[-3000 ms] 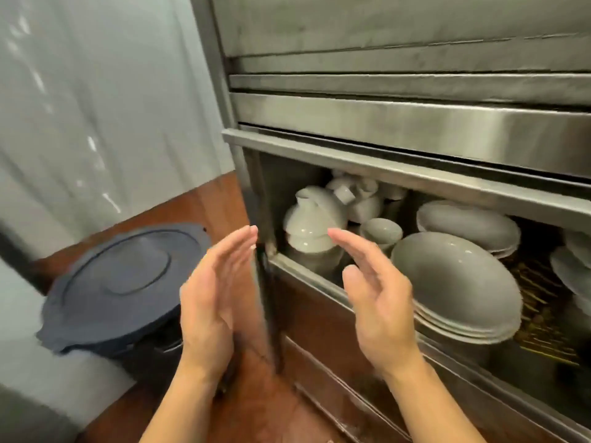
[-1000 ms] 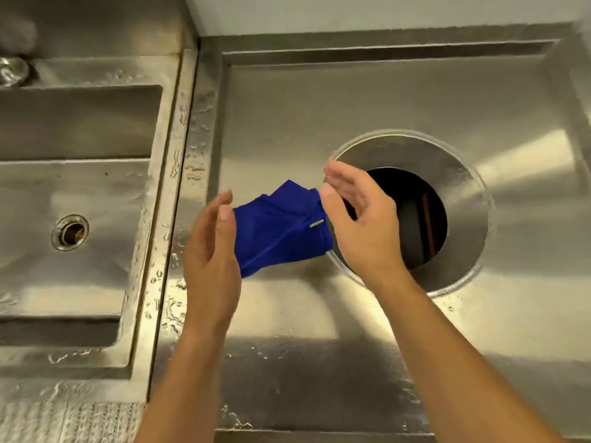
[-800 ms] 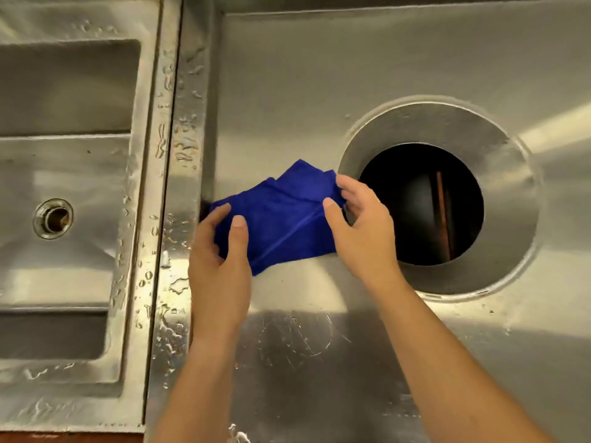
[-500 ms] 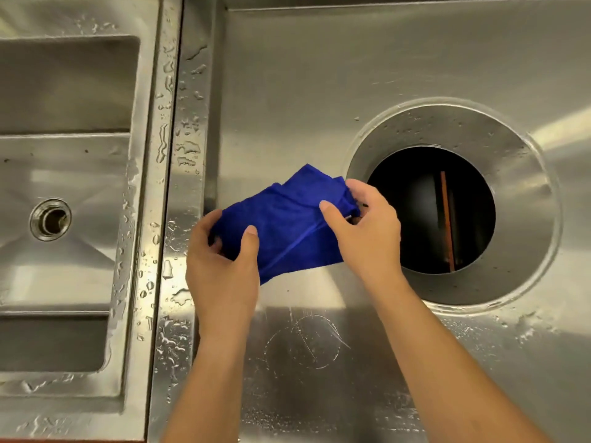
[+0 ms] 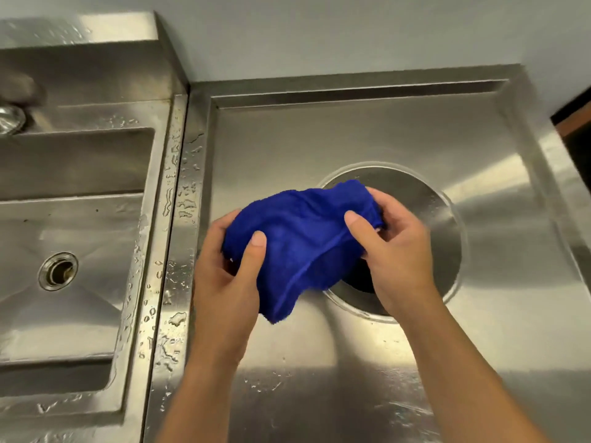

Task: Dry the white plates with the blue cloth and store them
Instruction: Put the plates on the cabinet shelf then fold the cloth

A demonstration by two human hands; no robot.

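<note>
Both hands hold the blue cloth [image 5: 303, 241] up off the steel desk [image 5: 367, 362], bunched between them. The left hand [image 5: 228, 276] grips its left end, thumb pressed on top; the right hand [image 5: 395, 251] pinches the right end. The cloth hangs over the near-left edge of the round hole [image 5: 415, 219] in the desk. A sink [image 5: 64, 251] sits to the left, its rim beaded with water.
</note>
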